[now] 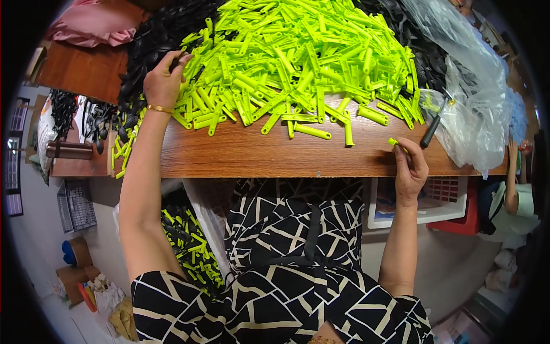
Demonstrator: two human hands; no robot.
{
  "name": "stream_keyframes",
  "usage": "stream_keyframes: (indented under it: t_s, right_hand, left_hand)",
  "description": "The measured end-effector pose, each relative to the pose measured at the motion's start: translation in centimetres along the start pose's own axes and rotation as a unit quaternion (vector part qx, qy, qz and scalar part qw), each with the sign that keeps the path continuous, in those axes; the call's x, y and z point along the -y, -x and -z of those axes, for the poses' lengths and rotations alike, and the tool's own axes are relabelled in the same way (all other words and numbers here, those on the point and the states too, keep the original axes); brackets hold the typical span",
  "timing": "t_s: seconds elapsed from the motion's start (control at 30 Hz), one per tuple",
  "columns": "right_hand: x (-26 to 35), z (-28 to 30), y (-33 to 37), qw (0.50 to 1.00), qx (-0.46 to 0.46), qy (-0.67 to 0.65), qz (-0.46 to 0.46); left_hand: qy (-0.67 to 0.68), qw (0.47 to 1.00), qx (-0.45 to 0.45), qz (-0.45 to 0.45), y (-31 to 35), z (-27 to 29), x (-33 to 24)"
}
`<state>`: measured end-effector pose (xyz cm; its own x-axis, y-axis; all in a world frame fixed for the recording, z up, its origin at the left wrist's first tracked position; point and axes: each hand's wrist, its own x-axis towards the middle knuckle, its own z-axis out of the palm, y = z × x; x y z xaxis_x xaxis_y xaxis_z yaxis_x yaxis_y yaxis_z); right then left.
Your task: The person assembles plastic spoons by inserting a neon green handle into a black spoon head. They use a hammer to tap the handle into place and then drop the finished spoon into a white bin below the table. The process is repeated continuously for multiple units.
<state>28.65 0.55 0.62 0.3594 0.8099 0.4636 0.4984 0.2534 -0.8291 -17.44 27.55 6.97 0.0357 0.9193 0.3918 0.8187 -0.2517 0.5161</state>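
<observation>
A large heap of lime-green plastic handle pieces (321,63) covers the far half of the brown wooden table (246,157). At the heap's left edge, beside a pile of black plastic parts (150,46), my left hand (162,83) has its fingers curled together. Whatever lies between those fingertips is too hidden to name. Near the table's front edge on the right, my right hand (411,169) pinches a lime-green plastic piece (393,141), of which only a short end shows. A screwdriver-like tool with a black handle (431,131) lies just right of that hand.
Crumpled clear plastic sheeting (470,97) lies along the table's right side. Below the table are an open bag of green-and-black pieces (192,243) and a white plastic crate (384,218). A brown cylindrical flask (69,150) lies at the left. Another person's arm (511,183) shows far right.
</observation>
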Motion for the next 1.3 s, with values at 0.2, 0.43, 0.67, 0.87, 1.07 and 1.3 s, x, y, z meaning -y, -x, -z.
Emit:
stream_keyframes:
  t_s: [0.2, 0.43, 0.67, 0.87, 1.07, 1.3]
  right_hand:
    - [3.2, -1.2, 1.5, 0.995, 0.083, -0.016, -0.061]
    - [7.4, -3.3, 0.4, 0.966, 0.235, -0.101, -0.024]
    - [8.5, -3.2, -0.3, 0.96, 0.274, -0.056, 0.001]
    - [8.4, -3.3, 0.0, 0.952, 0.302, -0.059, -0.013]
    - [9.3, -3.8, -0.2, 0.941, 0.332, 0.021, 0.06]
    - [9.8, -3.2, -1.0, 0.939, 0.327, 0.051, 0.092]
  left_hand:
    - [0.206, 0.899, 0.386, 0.013, 9.1, 0.2, -12.6]
    - [0.396, 0.739, 0.539, 0.079, 16.7, -1.0, -18.0]
    - [0.328, 0.823, 0.459, -0.059, 18.8, -3.0, -18.3]
    - [0.44, 0.76, 0.468, 0.098, 20.5, -3.1, -17.6]
    - [0.365, 0.81, 0.452, 0.074, 20.1, -2.0, -18.6]
    - [0.298, 0.868, 0.39, -0.078, 20.2, -2.6, -17.9]
